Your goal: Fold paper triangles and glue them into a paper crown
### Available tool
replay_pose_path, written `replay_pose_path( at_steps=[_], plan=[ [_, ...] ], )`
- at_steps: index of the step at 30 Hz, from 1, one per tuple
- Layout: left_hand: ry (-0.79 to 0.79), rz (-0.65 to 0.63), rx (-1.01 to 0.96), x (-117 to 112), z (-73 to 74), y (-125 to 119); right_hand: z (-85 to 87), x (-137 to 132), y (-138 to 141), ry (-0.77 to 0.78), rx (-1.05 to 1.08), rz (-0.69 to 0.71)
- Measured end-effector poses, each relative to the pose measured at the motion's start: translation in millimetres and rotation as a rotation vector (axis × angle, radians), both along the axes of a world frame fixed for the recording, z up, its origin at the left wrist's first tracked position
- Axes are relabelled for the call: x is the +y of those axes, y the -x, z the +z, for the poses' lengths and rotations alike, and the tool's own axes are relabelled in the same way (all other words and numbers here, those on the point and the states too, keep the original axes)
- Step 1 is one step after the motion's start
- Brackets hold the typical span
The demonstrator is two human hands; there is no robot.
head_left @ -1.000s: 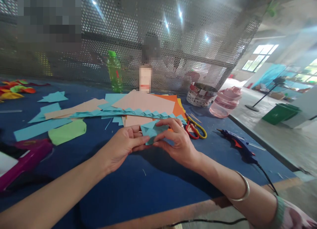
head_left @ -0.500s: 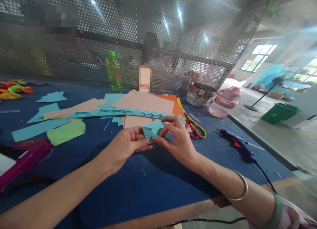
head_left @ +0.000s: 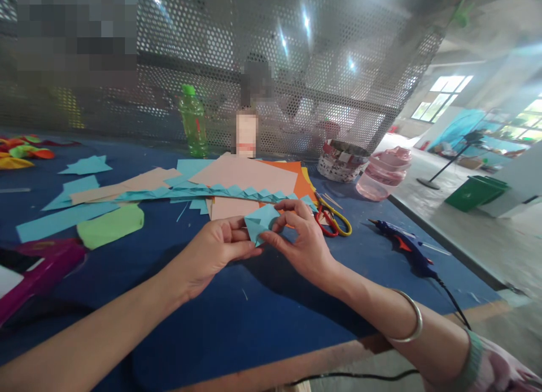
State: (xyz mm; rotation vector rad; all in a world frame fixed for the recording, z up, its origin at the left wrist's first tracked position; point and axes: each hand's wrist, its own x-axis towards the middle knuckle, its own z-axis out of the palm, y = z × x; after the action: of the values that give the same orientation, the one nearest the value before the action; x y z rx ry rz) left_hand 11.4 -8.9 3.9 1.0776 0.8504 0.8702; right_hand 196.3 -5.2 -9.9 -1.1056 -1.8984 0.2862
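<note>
A small folded piece of light-blue paper [head_left: 259, 221] is held above the blue table, between both hands. My left hand [head_left: 222, 240] pinches its left and lower edge, thumb on the near side. On the other side my right hand [head_left: 305, 238] grips the right edge with thumb and fingers. Just beyond the hands lies a long zigzag strip of folded blue paper [head_left: 228, 192]. It runs across several sheets, among them a pale pink sheet [head_left: 249, 174] and an orange sheet [head_left: 303, 183]. Scissors with red and yellow handles [head_left: 334, 221] lie right of my right hand.
A blue glue gun [head_left: 406, 248] with a cord lies at the right; a magenta tool [head_left: 46, 268] is at the left edge. Behind stand a green bottle [head_left: 193, 123], a woven basket [head_left: 342, 165] and a pink bottle [head_left: 384, 174]. Green paper [head_left: 112, 225] lies left.
My right thumb has shifted slightly up on the folded blue paper, which stays in both hands. The view has moved very slightly; the other things lie as before.
</note>
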Motion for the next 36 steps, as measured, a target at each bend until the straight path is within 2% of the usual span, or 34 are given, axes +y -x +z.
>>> replay_pose_path(
  at_steps=[21,31,36],
  plan=[
    [-0.011,0.013,0.017,-0.9,3.8,-2.4,2.4,-5.6,3.2,-0.039,0.010,0.027],
    [-0.044,-0.007,-0.012,-2.8,4.8,-4.6,1.1,-4.9,3.1,-0.011,0.001,0.007],
    [-0.050,0.053,0.044,-2.0,1.5,-6.3,1.9,-6.1,4.8,-0.030,0.008,0.011]
  ],
)
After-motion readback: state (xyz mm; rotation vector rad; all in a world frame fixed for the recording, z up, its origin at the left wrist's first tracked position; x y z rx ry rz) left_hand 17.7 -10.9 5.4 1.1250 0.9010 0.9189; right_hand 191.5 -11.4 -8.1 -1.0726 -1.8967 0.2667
